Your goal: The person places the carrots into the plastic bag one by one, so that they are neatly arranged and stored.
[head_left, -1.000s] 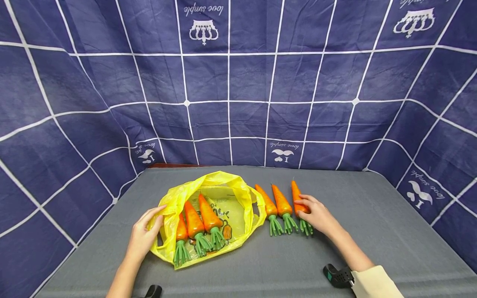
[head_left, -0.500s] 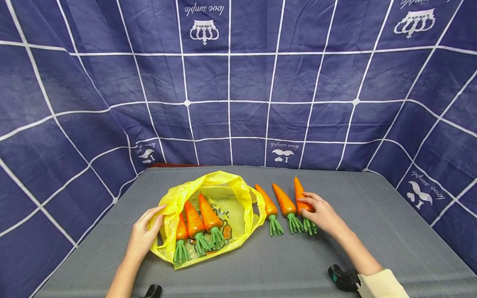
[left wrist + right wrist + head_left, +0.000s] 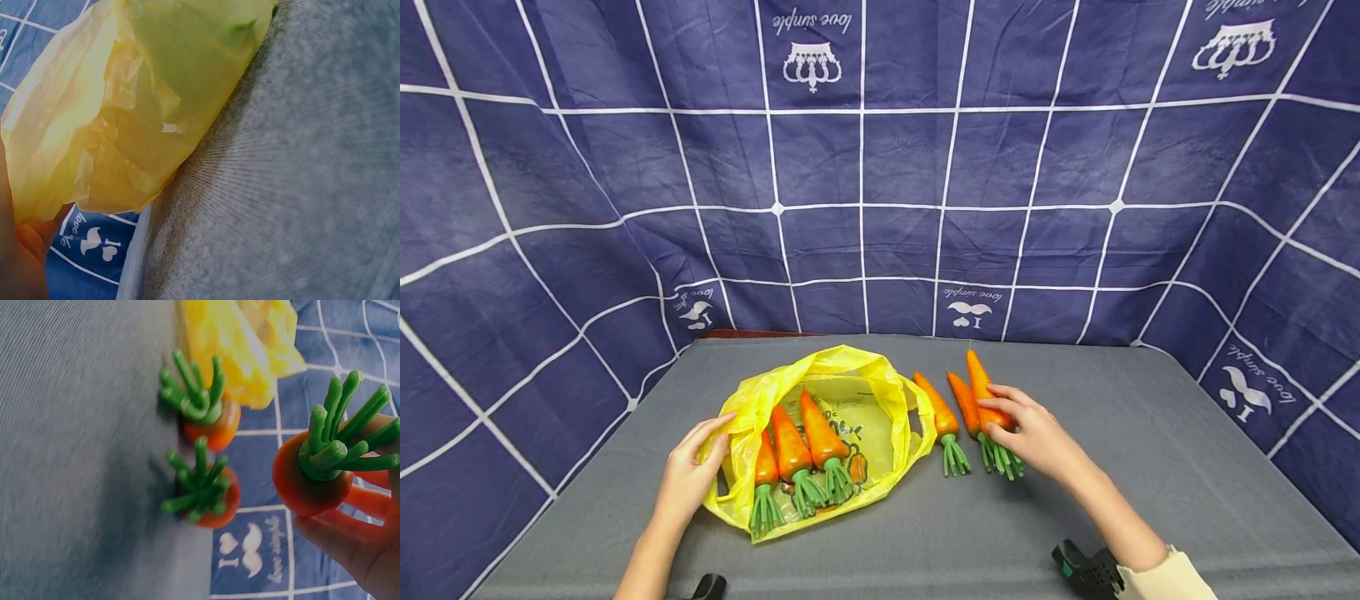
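Observation:
My right hand (image 3: 1037, 433) holds an orange carrot (image 3: 979, 379) with green stem stubs. In the right wrist view this carrot (image 3: 306, 487) is raised off the table, fingers around its thick end. Two more carrots lie on the table: one (image 3: 937, 408) beside the bag, another (image 3: 962, 398) partly hidden behind the held one. A yellow plastic bag (image 3: 895, 404) lies with its mouth open, several printed marks inside. Three carrots (image 3: 790, 442) lie in it side by side, stems toward me. My left hand (image 3: 692, 467) pinches the bag's left edge between thumb and fingers.
A grey cloth (image 3: 1120, 417) covers the table. Blue grid-patterned fabric (image 3: 895, 242) hangs behind and at both sides. A black wrist device (image 3: 1082, 567) sits by the right sleeve (image 3: 1168, 575).
My right hand has lifted the rightmost carrot off the table, shifting slightly right and then back left over the neighbouring carrot. My left hand and the bag have stayed in place.

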`<act>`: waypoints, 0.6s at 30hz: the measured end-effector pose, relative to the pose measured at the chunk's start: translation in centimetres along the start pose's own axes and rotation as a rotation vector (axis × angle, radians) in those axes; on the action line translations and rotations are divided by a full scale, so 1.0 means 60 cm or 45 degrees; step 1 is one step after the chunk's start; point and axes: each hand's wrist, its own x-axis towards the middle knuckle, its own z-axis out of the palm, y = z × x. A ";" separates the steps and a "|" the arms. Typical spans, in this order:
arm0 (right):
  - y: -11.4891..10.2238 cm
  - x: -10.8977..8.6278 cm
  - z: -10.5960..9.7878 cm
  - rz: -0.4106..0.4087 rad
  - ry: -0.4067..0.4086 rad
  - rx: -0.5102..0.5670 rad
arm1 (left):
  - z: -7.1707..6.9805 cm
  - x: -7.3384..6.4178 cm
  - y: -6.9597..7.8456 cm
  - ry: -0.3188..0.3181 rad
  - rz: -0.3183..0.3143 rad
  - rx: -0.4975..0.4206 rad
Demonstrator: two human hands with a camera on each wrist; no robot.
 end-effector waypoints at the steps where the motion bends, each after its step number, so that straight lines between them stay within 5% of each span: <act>1: -0.005 0.000 -0.001 -0.016 0.004 -0.009 | 0.000 0.000 0.000 -0.002 0.000 -0.001; 12: -0.057 -0.008 -0.001 -0.116 0.018 -0.015 | -0.002 0.001 0.021 0.009 -0.004 0.000; 18: -0.078 -0.014 0.004 -0.155 0.016 -0.008 | -0.002 0.000 0.009 -0.012 -0.013 0.012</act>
